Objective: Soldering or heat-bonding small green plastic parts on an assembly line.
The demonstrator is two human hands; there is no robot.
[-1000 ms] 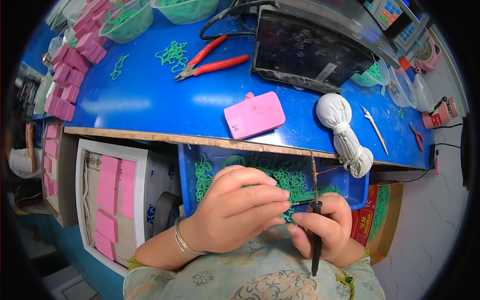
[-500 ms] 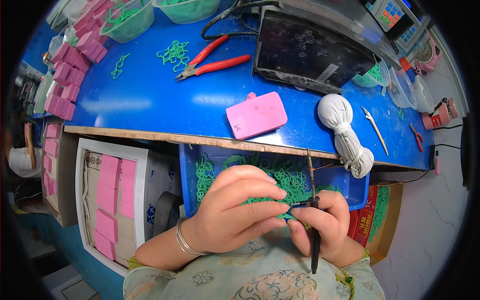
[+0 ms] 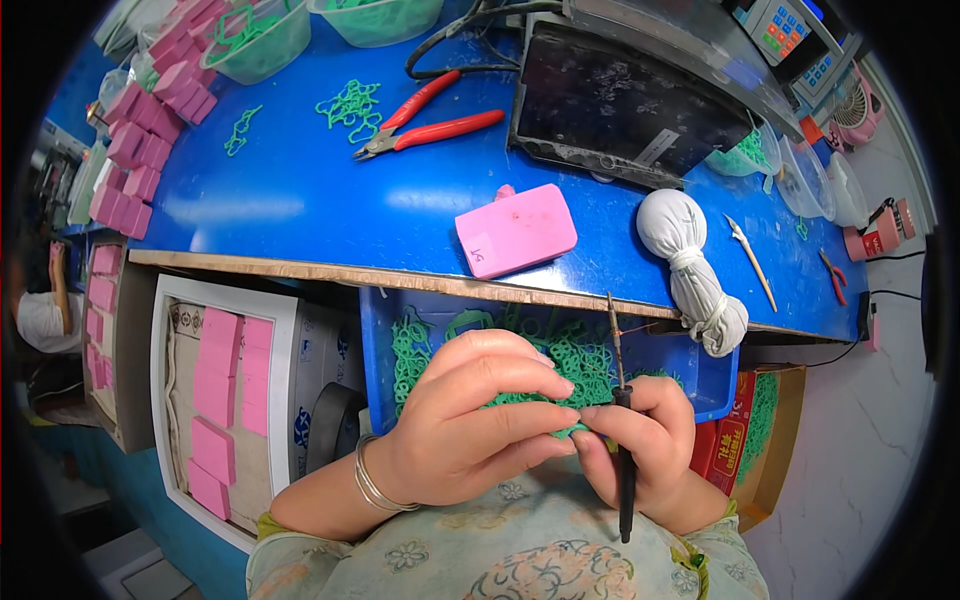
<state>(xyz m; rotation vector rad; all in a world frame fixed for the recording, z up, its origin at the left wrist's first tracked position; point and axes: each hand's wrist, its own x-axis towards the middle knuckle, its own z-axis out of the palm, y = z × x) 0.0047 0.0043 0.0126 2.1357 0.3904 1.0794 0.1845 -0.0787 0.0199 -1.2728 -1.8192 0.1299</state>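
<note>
My left hand (image 3: 470,425) is closed in a pinch around a small green piece (image 3: 569,432), most of it hidden by the fingers. My right hand (image 3: 648,440) meets it at the fingertips, holding a soldering-iron-like pen (image 3: 626,470) with a black handle and thin metal shaft. The pen stands nearly upright on the page, its tip pointing toward the table edge. Whether the right fingertips also grip the green piece, I cannot tell. Under my hands lies a blue tray (image 3: 714,388) holding many green wax-like pieces (image 3: 560,362).
On the blue table (image 3: 330,215) lie a pink block (image 3: 518,235), red-handled cutters (image 3: 425,118), a tied white cloth bundle (image 3: 688,270) and a pointed stick (image 3: 752,262). A dark box-shaped device (image 3: 630,100) stands behind. Pink blocks (image 3: 215,385) fill a white-rimmed box at left.
The pen has tilted a little, its tip shifting slightly left. My right fingers have moved slightly and now cover more of the place where the hands meet.
</note>
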